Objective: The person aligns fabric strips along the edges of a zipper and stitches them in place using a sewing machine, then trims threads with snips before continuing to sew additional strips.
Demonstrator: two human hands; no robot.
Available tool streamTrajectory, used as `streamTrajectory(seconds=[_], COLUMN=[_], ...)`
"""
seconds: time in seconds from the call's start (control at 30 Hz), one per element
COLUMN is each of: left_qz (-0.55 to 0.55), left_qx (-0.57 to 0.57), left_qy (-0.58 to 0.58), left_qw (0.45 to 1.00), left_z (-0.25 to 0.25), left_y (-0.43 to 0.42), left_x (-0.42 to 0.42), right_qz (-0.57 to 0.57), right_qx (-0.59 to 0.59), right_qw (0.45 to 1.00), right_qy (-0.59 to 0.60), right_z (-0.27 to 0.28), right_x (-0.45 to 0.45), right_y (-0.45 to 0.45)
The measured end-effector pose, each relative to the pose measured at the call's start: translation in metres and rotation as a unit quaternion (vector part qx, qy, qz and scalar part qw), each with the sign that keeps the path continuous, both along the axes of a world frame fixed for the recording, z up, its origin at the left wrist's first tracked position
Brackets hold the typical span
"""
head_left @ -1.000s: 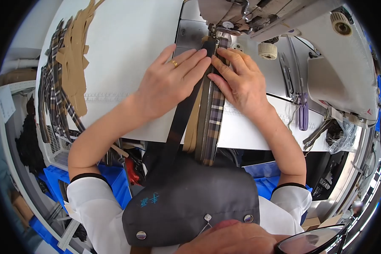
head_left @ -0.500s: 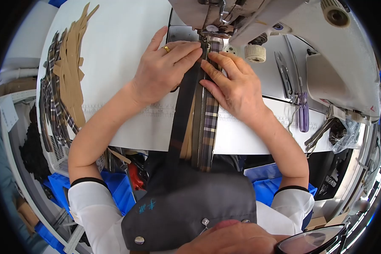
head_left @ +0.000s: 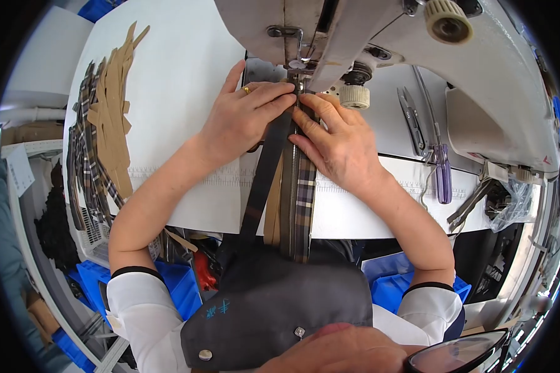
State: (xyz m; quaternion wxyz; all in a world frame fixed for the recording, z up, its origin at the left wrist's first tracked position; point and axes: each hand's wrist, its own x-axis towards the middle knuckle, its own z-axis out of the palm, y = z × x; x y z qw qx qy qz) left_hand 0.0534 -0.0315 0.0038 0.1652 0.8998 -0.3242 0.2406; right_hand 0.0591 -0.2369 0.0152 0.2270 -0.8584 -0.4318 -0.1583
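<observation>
A long zipper (head_left: 295, 180) with metal teeth runs from the sewing machine's needle area down over the near table edge. A plaid fabric strip (head_left: 305, 193) lies along its right side, and a black strip (head_left: 262, 180) along its left. My left hand (head_left: 246, 118) is closed on the black strip, fingertips at the zipper's edge and its thumb hidden; the little finger, beyond the ringed one, is raised. My right hand (head_left: 339, 137) grips the zipper and plaid strip, thumb and fingers bent at the teeth. The sewing machine (head_left: 298, 37) stands just beyond both hands.
Tan strips (head_left: 113, 118) and plaid strips (head_left: 87, 143) lie at the left of the white table (head_left: 186, 81). Thread snips (head_left: 412, 121) and a purple-handled screwdriver (head_left: 442, 174) rest on the right. Blue bins (head_left: 177, 289) stand below the table's edge.
The view has shifted, so the machine looks larger and the table lower. Both hands keep their hold beside the needle area, and the black strip slants more to the left.
</observation>
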Motion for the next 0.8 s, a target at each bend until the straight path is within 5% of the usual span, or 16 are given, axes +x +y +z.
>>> streamTrajectory(seconds=[0.8], left_qz=[0.019], left_qx=[-0.013], left_qy=[-0.001], left_qw=[1.000], left_z=[-0.0003], left_y=[-0.0023], left_x=[0.0041], right_qz=[-0.004], right_qx=[0.023], right_qw=[1.000], right_qy=[-0.001], right_z=[-0.0011], right_x=[-0.0021], right_y=[0.0006])
